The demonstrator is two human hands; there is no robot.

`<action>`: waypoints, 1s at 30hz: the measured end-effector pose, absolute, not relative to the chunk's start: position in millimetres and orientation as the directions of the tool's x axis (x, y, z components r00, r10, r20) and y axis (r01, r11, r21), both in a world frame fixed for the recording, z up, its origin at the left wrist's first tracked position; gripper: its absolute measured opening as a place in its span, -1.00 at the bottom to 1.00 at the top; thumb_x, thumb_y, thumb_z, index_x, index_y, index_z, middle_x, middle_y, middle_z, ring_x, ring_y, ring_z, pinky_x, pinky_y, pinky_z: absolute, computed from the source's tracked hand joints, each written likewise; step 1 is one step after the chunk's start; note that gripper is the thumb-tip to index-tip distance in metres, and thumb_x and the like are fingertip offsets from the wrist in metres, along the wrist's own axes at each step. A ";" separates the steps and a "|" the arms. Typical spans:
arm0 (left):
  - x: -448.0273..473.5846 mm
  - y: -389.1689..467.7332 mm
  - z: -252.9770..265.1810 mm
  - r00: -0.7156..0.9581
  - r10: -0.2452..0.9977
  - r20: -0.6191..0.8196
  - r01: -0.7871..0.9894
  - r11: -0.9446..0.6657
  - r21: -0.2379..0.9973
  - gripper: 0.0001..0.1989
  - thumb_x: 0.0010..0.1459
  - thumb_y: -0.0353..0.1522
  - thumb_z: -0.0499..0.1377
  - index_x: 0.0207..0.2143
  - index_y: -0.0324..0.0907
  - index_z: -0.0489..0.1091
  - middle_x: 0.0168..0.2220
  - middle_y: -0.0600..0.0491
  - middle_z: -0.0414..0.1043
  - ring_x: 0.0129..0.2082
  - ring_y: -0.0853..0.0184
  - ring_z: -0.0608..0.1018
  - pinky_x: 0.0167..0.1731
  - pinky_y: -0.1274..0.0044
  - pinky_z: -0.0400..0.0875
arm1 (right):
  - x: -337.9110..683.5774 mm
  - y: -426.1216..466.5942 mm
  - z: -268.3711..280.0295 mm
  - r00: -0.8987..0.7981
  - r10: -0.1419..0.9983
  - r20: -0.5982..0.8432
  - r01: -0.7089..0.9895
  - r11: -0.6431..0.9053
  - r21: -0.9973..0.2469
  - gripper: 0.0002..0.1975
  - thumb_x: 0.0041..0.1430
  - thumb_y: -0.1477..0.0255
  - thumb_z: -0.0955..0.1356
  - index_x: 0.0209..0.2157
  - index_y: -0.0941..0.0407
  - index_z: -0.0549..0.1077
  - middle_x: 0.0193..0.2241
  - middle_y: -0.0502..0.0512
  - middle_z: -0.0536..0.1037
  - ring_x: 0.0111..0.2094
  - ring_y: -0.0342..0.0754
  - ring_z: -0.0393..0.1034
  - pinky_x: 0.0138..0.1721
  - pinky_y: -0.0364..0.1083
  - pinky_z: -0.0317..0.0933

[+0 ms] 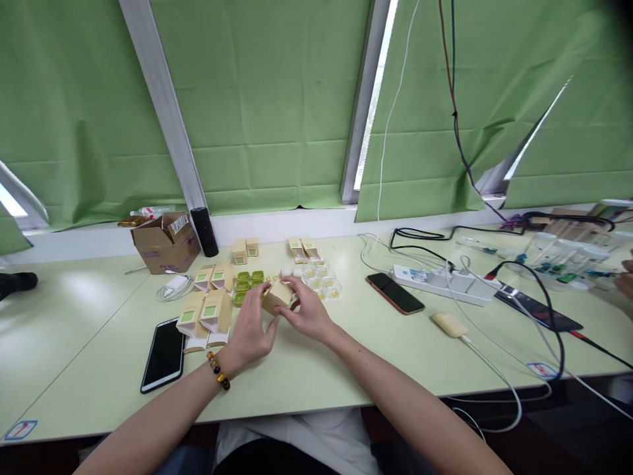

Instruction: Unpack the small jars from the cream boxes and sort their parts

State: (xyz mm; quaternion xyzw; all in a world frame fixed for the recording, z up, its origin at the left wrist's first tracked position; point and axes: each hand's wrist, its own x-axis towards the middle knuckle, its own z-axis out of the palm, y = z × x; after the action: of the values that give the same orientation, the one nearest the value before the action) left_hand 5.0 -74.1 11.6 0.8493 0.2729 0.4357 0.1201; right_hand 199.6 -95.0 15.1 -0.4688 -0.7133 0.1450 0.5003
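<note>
Between my two hands is a small beige cardboard box (277, 297), held just above the table. My left hand (251, 330) grips its left side, fingers on the far edge and thumb near the front. From the right, my right hand (307, 309) closes on the box with its thumb at the near edge. Behind the hands sit a green tray (242, 286) with several compartments and a clear tray (326, 284) with small yellow-marked contents. To the left stand several open beige boxes (216, 311) with green labels, flaps toward me.
A black phone (162, 355) lies at left, another phone (394, 293) at right. Near the wall are a brown carton (165, 244) and a black cylinder (204, 232). A power strip (445, 284), cables and a cream charging case (449, 324) occupy the right. Part of another person's hand shows at far right.
</note>
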 end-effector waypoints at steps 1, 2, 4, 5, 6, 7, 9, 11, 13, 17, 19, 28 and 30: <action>6.4 -74.8 11.1 0.477 0.552 0.684 0.407 -0.829 0.384 -0.19 0.15 -0.44 0.25 0.40 -0.17 0.00 0.30 -0.26 0.23 0.31 -0.06 0.32 0.27 0.05 0.29 | 196.3 -95.3 13.1 -0.026 0.796 0.605 0.495 0.536 -0.684 -0.36 0.13 0.33 0.52 0.21 0.00 0.29 0.12 0.23 0.48 -0.01 0.10 0.48 -0.25 0.02 0.55; 7.3 -74.7 10.9 0.473 0.540 0.696 0.451 -0.827 0.335 -0.20 0.18 -0.41 0.26 0.40 -0.17 0.00 0.29 -0.28 0.24 0.31 -0.08 0.33 0.26 0.04 0.30 | 192.5 -96.3 11.3 -0.002 0.778 0.628 0.467 0.556 -0.688 -0.35 0.13 0.33 0.53 0.21 0.01 0.29 0.15 0.24 0.46 0.02 0.11 0.47 -0.23 0.03 0.57; 6.9 -72.3 11.1 0.457 0.521 0.721 0.511 -0.817 0.267 -0.26 0.21 -0.41 0.25 0.38 -0.17 0.04 0.24 -0.27 0.31 0.26 -0.07 0.40 0.21 0.06 0.37 | 184.6 -100.1 8.9 0.004 0.754 0.657 0.414 0.597 -0.687 -0.33 0.14 0.31 0.53 0.22 0.00 0.27 0.17 0.25 0.43 0.06 0.12 0.46 -0.19 0.05 0.60; 5.7 -70.3 11.5 0.451 0.511 0.732 0.527 -0.814 0.244 -0.30 0.22 -0.43 0.23 0.36 -0.16 0.07 0.22 -0.26 0.35 0.23 -0.05 0.44 0.17 0.08 0.41 | 181.3 -102.7 8.7 -0.015 0.747 0.665 0.391 0.616 -0.683 -0.33 0.15 0.30 0.53 0.23 0.00 0.26 0.18 0.25 0.42 0.07 0.12 0.45 -0.18 0.06 0.61; 4.1 -68.1 12.1 0.447 0.501 0.741 0.536 -0.813 0.227 -0.32 0.22 -0.45 0.21 0.35 -0.15 0.10 0.19 -0.24 0.38 0.20 -0.04 0.48 0.14 0.10 0.45 | 178.9 -105.3 9.1 -0.044 0.741 0.670 0.371 0.635 -0.678 -0.33 0.17 0.29 0.52 0.24 0.00 0.25 0.19 0.26 0.40 0.09 0.12 0.45 -0.15 0.07 0.61; 2.3 -66.1 12.8 0.449 0.493 0.745 0.540 -0.814 0.213 -0.33 0.21 -0.48 0.20 0.34 -0.15 0.11 0.18 -0.23 0.40 0.18 -0.02 0.49 0.12 0.12 0.47 | 177.4 -107.8 10.1 -0.075 0.737 0.671 0.351 0.650 -0.674 -0.34 0.20 0.29 0.50 0.26 0.00 0.23 0.21 0.27 0.39 0.10 0.12 0.44 -0.12 0.08 0.61; -0.5 -63.4 14.1 0.466 0.476 0.746 0.536 -0.823 0.189 -0.32 0.17 -0.54 0.18 0.33 -0.14 0.13 0.18 -0.21 0.41 0.20 0.00 0.49 0.13 0.13 0.48 | 177.4 -111.4 13.0 -0.113 0.735 0.669 0.323 0.664 -0.675 -0.40 0.29 0.32 0.43 0.28 0.00 0.19 0.20 0.27 0.40 0.10 0.11 0.44 -0.07 0.09 0.59; -1.3 -62.7 15.0 0.490 0.449 0.747 0.520 -0.838 0.163 -0.31 0.16 -0.59 0.14 0.33 -0.13 0.15 0.20 -0.20 0.41 0.24 0.01 0.46 0.18 0.12 0.45 | 180.0 -112.5 15.9 -0.111 0.743 0.660 0.325 0.655 -0.682 -0.47 0.34 0.37 0.36 0.27 0.01 0.18 0.18 0.28 0.42 0.06 0.09 0.47 -0.05 0.10 0.56; -0.3 -63.3 15.0 0.520 0.418 0.745 0.495 -0.858 0.136 -0.32 0.17 -0.61 0.10 0.33 -0.12 0.17 0.21 -0.19 0.40 0.26 0.02 0.44 0.22 0.09 0.43 | 183.3 -111.9 17.7 -0.099 0.753 0.651 0.362 0.636 -0.681 -0.47 0.34 0.41 0.34 0.28 0.01 0.16 0.18 0.30 0.42 0.00 0.08 0.51 -0.06 0.11 0.55; 2.0 -63.4 13.1 0.561 0.377 0.737 0.481 -0.873 0.080 -0.28 0.14 -0.66 0.03 0.34 -0.14 0.18 0.23 -0.20 0.37 0.28 0.02 0.41 0.25 0.06 0.40 | 187.0 -111.0 18.9 -0.140 0.759 0.636 0.481 0.613 -0.626 -0.33 0.26 0.49 0.35 0.34 0.01 0.08 0.20 0.31 0.42 0.01 0.13 0.51 0.00 0.18 0.50; 2.0 -62.2 11.8 0.569 0.362 0.738 0.491 -0.870 0.047 -0.26 0.14 -0.67 0.01 0.36 -0.15 0.16 0.23 -0.20 0.37 0.29 0.03 0.40 0.26 0.06 0.40 | 187.1 -111.9 19.6 -0.168 0.755 0.634 0.526 0.613 -0.590 -0.29 0.24 0.50 0.35 0.36 0.01 0.05 0.20 0.31 0.43 0.03 0.16 0.49 0.05 0.21 0.47; 0.8 -65.1 12.3 0.601 0.376 0.705 0.549 -0.835 -0.022 -0.37 0.23 -0.61 0.02 0.34 -0.19 0.20 0.21 -0.23 0.38 0.25 -0.05 0.35 0.17 0.06 0.43 | 184.1 -113.3 21.2 -0.196 0.771 0.606 0.558 0.596 -0.577 -0.14 0.16 0.56 0.36 0.40 0.05 -0.09 0.20 0.36 0.41 0.01 0.18 0.51 0.04 0.22 0.44; 2.1 -67.1 13.5 0.592 0.391 0.704 0.561 -0.828 -0.011 -0.40 0.25 -0.60 0.03 0.33 -0.18 0.21 0.20 -0.23 0.37 0.22 -0.05 0.35 0.14 0.07 0.44 | 182.3 -112.6 20.2 -0.178 0.770 0.613 0.555 0.593 -0.584 -0.13 0.13 0.58 0.35 0.39 0.04 -0.10 0.16 0.33 0.44 -0.05 0.15 0.53 0.00 0.20 0.47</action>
State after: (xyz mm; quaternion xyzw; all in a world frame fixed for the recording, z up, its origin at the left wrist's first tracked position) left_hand 2.1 -67.1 13.5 0.8846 0.2690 0.3626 -0.1167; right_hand 182.3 -112.6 20.2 -0.4365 -0.7587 0.1148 0.4697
